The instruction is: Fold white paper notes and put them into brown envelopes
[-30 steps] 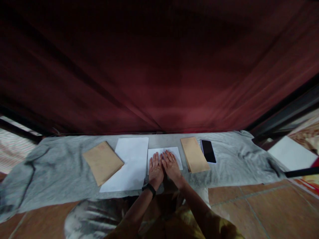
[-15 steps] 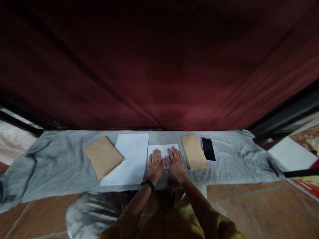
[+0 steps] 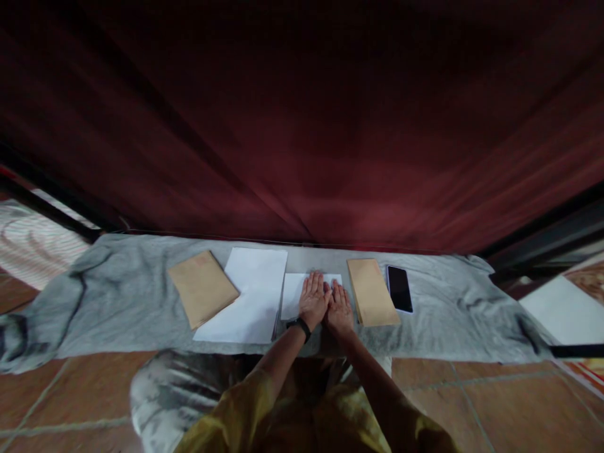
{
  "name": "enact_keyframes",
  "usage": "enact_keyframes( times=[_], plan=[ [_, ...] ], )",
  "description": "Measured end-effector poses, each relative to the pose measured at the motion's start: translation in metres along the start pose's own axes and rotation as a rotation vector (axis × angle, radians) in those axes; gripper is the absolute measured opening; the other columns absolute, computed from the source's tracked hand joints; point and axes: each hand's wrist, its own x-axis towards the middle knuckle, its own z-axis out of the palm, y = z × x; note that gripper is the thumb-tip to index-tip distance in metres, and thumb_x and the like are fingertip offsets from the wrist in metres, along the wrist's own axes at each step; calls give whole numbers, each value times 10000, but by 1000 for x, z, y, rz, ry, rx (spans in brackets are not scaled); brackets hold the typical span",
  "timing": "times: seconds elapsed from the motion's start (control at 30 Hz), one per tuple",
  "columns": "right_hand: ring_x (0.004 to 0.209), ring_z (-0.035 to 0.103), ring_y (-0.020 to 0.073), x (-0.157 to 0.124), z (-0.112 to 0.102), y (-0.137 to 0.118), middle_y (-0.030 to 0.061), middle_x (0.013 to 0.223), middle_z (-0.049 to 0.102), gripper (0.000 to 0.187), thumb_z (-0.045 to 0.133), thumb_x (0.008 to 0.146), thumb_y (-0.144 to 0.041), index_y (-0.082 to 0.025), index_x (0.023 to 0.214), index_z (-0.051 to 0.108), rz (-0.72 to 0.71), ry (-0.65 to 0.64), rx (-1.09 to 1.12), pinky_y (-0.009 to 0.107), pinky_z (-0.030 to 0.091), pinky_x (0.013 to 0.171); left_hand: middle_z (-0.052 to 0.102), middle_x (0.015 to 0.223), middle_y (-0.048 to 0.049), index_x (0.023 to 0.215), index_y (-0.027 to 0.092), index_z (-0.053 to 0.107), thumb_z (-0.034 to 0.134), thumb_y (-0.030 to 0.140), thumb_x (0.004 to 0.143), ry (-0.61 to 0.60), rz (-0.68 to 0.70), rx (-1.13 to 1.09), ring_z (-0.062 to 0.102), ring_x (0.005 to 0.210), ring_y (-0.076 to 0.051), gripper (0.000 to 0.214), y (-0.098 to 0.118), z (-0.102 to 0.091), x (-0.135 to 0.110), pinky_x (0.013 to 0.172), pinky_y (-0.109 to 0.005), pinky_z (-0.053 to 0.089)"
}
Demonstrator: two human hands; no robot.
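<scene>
A folded-looking sheet of white paper (image 3: 292,292) lies on the grey cloth in front of me. My left hand (image 3: 314,302) rests flat on it, fingers stretched forward, a dark band on the wrist. Beside it my right hand (image 3: 340,308) lies flat over the sheet's right part, fingers out; the two hands touch or nearly touch. They cover much of the paper. To the left is a stack of larger white sheets (image 3: 255,283), partly under a pile of brown envelopes (image 3: 202,286). A second pile of brown envelopes (image 3: 372,292) lies just right of my right hand.
A phone (image 3: 399,289) lies right of the second envelope pile. Grey cloth (image 3: 453,308) covers the narrow bench. A dark red curtain (image 3: 302,157) hangs along its far edge, and dark bars slant at both sides. Tiled floor (image 3: 438,402) shows below.
My left hand has slid right across the white paper, up against my right hand. The right hand has stayed near the paper's right side. The view has tilted slightly.
</scene>
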Motion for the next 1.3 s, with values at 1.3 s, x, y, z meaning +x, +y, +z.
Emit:
enact_keyframes(
  times=[1.3],
  plan=[
    [1456,366,264,25,8,-51,110,1572,428,452,407,1047,-316,-190,1470,504,-155,-53,146,477,285,1182,336,1615,-165,1533,91,355,403,280,954,23,18,278,292,1506,-281,611,-37,-11,-100,1231,-486,234]
  ],
)
